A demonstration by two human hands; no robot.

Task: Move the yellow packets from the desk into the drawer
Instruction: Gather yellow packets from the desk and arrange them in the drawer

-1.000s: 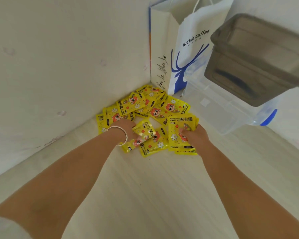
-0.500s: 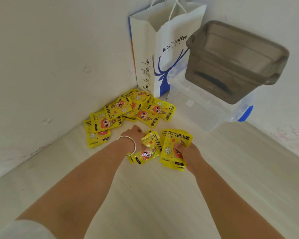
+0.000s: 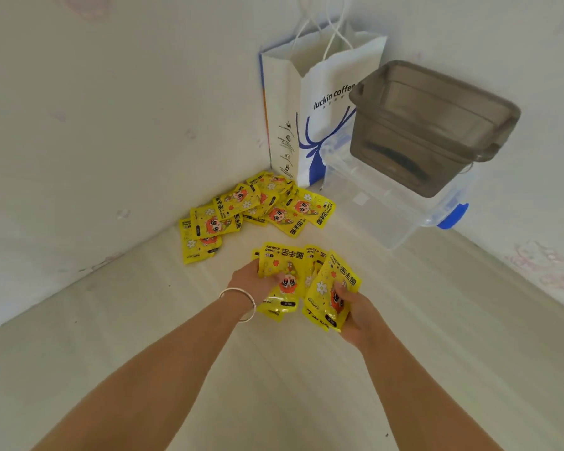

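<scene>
Several yellow packets with a cartoon face lie in a loose pile [image 3: 254,206] in the desk's far corner, against the wall. My left hand [image 3: 249,283], with a silver bracelet on its wrist, grips a bunch of yellow packets [image 3: 282,275] lifted off the desk. My right hand [image 3: 355,307] holds a second bunch of packets [image 3: 334,284] beside it, the two bunches touching. No drawer is in view.
A white paper bag with blue print [image 3: 310,102] stands in the corner behind the pile. To its right a clear plastic box with a blue latch [image 3: 388,216] carries a smoky grey tub [image 3: 430,125]. Pale walls close off the left and back of the wooden desk [image 3: 274,385].
Both hands closed on packets in the pile, pulled them back toward me and raised them off the desk. The remaining pile stays in the corner.
</scene>
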